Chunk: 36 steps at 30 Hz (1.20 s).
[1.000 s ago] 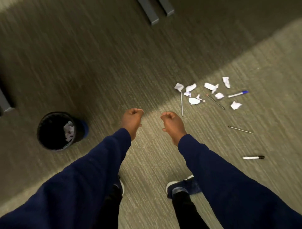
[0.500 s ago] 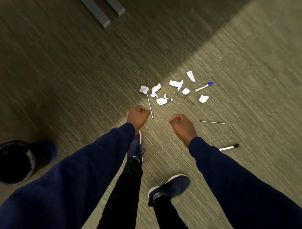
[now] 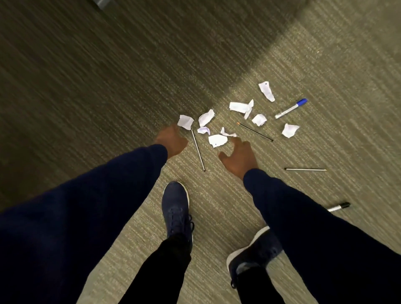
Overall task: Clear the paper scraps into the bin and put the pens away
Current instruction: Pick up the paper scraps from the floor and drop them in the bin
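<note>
Several crumpled white paper scraps [image 3: 217, 140] lie scattered on the carpet ahead of me. Among them are a thin grey pen [image 3: 198, 150], a black pencil [image 3: 255, 131], a blue-capped marker [image 3: 291, 108], a thin metal pen [image 3: 305, 169] and a black-capped marker [image 3: 339, 206]. My left hand [image 3: 172, 140] hangs beside the leftmost scrap [image 3: 185, 122], fingers curled, holding nothing that I can see. My right hand [image 3: 239, 157] is open, fingers spread just below the middle scrap. The bin is out of view.
Grey-green carpet [image 3: 325, 54] covers the floor, darker in shadow at the left and top. My two dark blue shoes [image 3: 176, 208] stand below the hands. A grey furniture foot [image 3: 102, 2] shows at the top edge.
I have stepped toward the scraps; the bin has slid out of view at the left. Both hands have reached forward, and the right hand has gone from a fist to open.
</note>
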Each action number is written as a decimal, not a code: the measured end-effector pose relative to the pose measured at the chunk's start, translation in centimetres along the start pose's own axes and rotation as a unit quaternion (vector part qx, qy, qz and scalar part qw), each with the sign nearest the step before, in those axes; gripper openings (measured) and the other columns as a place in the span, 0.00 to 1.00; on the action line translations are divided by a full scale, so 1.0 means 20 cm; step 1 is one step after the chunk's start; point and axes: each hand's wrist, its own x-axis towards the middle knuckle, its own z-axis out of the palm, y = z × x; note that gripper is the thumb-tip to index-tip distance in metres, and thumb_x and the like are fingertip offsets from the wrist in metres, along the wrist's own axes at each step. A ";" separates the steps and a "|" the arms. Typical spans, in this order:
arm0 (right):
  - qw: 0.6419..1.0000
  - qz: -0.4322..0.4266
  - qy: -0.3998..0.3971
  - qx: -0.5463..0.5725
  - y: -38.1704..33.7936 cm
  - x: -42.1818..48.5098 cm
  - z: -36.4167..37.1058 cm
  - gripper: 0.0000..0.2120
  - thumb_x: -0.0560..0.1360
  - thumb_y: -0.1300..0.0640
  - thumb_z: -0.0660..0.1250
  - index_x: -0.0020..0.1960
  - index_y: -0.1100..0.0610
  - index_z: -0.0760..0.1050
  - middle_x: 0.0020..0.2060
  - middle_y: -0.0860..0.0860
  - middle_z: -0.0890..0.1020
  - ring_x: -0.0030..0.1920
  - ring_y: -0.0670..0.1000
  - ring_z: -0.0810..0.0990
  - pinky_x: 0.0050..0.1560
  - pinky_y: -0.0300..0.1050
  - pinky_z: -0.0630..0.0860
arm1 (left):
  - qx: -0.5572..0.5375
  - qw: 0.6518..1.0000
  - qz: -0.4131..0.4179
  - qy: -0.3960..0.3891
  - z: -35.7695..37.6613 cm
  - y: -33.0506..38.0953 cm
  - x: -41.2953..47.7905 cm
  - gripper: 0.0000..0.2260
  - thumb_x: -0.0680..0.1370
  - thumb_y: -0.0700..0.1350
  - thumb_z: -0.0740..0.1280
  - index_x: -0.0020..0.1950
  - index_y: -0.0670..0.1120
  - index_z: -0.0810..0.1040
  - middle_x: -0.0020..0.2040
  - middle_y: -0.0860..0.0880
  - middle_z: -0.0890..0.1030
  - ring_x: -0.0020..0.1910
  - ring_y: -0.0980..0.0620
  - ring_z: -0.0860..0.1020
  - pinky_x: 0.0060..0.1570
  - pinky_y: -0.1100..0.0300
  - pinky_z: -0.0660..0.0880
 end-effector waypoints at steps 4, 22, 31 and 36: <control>0.994 -0.054 0.018 -0.098 0.01 0.34 0.16 0.34 0.76 0.48 0.69 0.77 0.54 0.60 0.69 0.61 0.67 0.66 0.66 0.72 0.62 0.56 0.74 | 0.010 1.000 0.019 0.023 0.12 -0.04 0.34 0.27 0.77 0.54 0.69 0.73 0.45 0.69 0.68 0.42 0.74 0.65 0.42 0.76 0.63 0.51 0.74; 0.951 -0.163 0.088 -0.250 0.26 0.68 0.40 0.18 0.78 0.66 0.61 0.68 0.62 0.70 0.66 0.63 0.70 0.62 0.62 0.70 0.51 0.55 0.78 | 0.077 0.985 0.080 0.133 0.34 -0.15 0.72 0.07 0.75 0.36 0.64 0.53 0.40 0.71 0.58 0.38 0.73 0.51 0.40 0.75 0.48 0.53 0.72; 0.968 -0.184 0.128 -0.113 0.39 0.66 0.32 0.06 0.76 0.65 0.67 0.53 0.60 0.77 0.48 0.55 0.78 0.40 0.52 0.73 0.38 0.42 0.66 | 0.117 0.956 0.233 0.133 0.41 0.01 0.63 0.09 0.77 0.40 0.61 0.58 0.45 0.70 0.51 0.44 0.75 0.37 0.45 0.76 0.33 0.55 0.67; 0.972 -0.171 0.134 -0.085 0.47 0.64 0.33 0.04 0.77 0.64 0.68 0.51 0.58 0.77 0.48 0.54 0.78 0.39 0.52 0.74 0.37 0.42 0.68 | 0.317 0.912 0.262 0.013 0.50 0.08 0.69 0.41 0.77 0.55 0.69 0.81 0.55 0.45 0.72 0.38 0.59 0.41 0.43 0.76 0.41 0.51 0.78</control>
